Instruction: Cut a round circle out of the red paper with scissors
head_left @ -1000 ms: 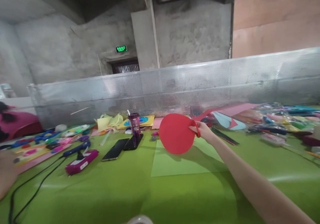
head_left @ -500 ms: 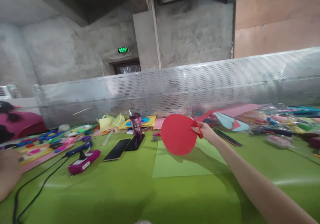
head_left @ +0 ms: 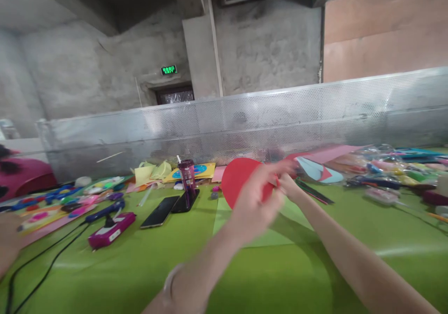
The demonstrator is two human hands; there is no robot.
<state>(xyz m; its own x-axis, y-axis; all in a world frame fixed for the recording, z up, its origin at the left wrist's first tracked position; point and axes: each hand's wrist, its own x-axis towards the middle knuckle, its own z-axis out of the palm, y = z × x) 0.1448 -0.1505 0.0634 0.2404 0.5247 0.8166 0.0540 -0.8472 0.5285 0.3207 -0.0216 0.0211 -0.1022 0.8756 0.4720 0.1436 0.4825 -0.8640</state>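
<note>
A red paper disc (head_left: 235, 181) is held upright above a light green sheet (head_left: 297, 217) on the green table. My right hand (head_left: 287, 186) is closed on the edge of the disc and on red-handled scissors (head_left: 277, 181). The scissors are mostly hidden now. My left hand (head_left: 257, 199) reaches across in front of the disc beside my right hand. Its fingers are smeared by motion but look outstretched and apart. Whether they touch the scissors I cannot tell.
A purple cup (head_left: 187, 176) and a dark phone (head_left: 160, 212) stand left of the sheet. A purple power strip (head_left: 111, 231) with cables lies farther left. Another person's hand (head_left: 9, 239) is at the left edge. Craft packets (head_left: 381, 195) lie right, before a perforated metal screen (head_left: 245, 129).
My left hand has come in from below and now covers part of the red disc. My right hand stays near the same place with disc and scissors.
</note>
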